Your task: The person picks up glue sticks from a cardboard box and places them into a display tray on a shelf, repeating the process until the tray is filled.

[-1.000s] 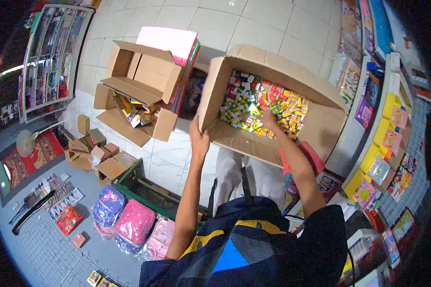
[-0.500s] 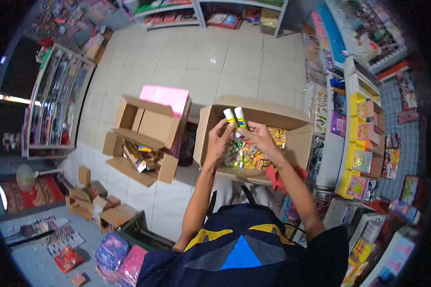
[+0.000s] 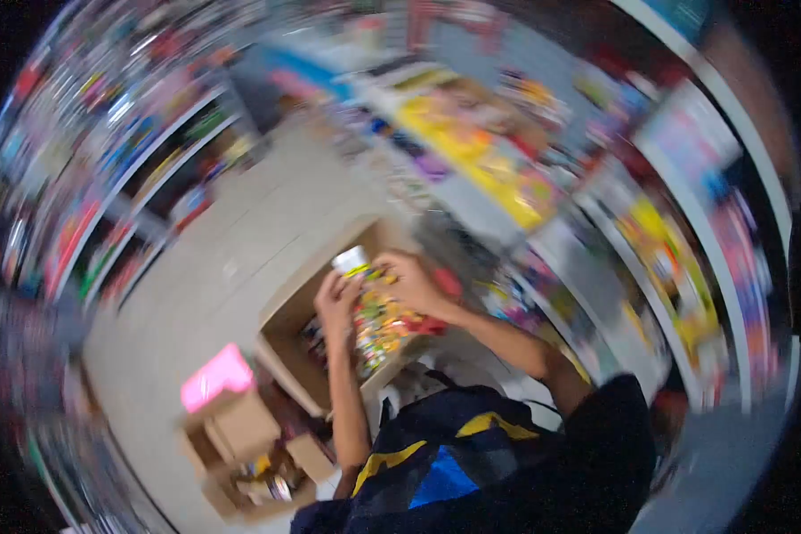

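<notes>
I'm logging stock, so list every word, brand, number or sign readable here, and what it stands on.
No readable text anywhere.
White-topped item at the left hand: too blurred to read.
Small coloured packs in the cardboard box: too small and blurred.
Shelf goods: too blurred.

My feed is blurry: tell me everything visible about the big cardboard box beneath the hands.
The cardboard box is plain brown, straight-walled and open at the top. It sits skewed in view, in front of the torso. Small items, multicoloured with much yellow, lie inside. The left hand and right hand are over its opening; blur hides whether either touches it.
</notes>
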### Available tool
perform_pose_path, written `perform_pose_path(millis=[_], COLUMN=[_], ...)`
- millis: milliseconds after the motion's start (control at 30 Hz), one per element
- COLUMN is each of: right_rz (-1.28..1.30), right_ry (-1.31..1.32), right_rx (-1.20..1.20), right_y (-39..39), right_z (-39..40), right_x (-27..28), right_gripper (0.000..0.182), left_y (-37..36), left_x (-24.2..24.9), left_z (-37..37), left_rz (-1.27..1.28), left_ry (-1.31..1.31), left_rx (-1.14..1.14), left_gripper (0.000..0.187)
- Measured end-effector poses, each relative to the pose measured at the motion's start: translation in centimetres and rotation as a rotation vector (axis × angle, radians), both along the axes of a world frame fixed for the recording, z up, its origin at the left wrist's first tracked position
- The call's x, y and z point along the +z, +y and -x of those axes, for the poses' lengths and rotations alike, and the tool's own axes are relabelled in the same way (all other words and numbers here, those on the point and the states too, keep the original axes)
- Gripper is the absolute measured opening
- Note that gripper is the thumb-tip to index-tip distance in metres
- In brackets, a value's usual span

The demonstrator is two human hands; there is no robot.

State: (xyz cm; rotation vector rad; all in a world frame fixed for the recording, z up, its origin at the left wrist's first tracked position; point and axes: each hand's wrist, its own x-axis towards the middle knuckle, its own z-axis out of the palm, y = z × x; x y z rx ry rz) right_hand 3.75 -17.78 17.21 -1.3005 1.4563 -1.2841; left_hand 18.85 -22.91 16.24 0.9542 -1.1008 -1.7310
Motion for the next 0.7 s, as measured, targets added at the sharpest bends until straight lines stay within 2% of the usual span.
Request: perform_pose_path(millis=[33,67,100,133,200,233,300,367,467,533,600,700], right_rz=[0.155,0.187,0.084,-0.004,-0.027,-0.024,0.000,0.038,-0.110,-0.095,-0.024,-0.050], right_ry=[0.297,0.490,0.489,0.477,0.204,0.064,0.034,0.009,0.030,0.005,-0.039,0.139], right_rx=[-0.083,-0.148,-0.204,-0.233,-0.373,-0.429,-0.383,-0.388,-0.453,-0.519,-0.566,-0.747], right_y=[1.5,3.2,5.2,6.7,10.1,11.8,15.6,18.9,24.6,28.4,32.3,39.6], right_z=[1.4,3.0,4.4,5.1,6.9,7.7,10.3,11.3,13.5,15.1,17.3,21.9], right_x=[0.2,0.3,0.7,1.2,1.7,1.9,0.2,1.1,1.8,2.3,2.4,3.1], right_gripper=[0.029,0.036,0.036,0.036,0.037,0.038,0.037,0.032,0.030,0.029,0.029,0.032], left_y=[0.6,1.5,2.5,2.4,5.6,6.6,9.0,10.9,14.0,16.5,19.2,24.1], left_x=[-0.3,-1.1,-1.7,-3.6,-1.0,-1.9,-4.2,-3.9,-2.1,-0.9,-2.0,-3.7], left_z=[1.6,3.3,5.0,5.4,8.3,9.1,11.5,13.2,16.9,19.6,22.9,27.9], left_rz=[-0.046,-0.105,-0.127,-0.082,-0.109,-0.103,0.003,0.097,0.226,0.294,0.278,0.262], left_ry=[0.080,0.167,0.186,0.143,0.034,0.066,0.041,0.046,-0.008,-0.050,0.003,0.070], left_rx=[-0.084,-0.143,-0.181,-0.321,-0.381,-0.473,-0.611,-0.758,-0.941,-1.032,-1.097,-1.123], left_gripper=[0.025,0.022,0.020,0.022,0.027,0.029,0.031,0.031,0.032,0.032,0.029,0.029])
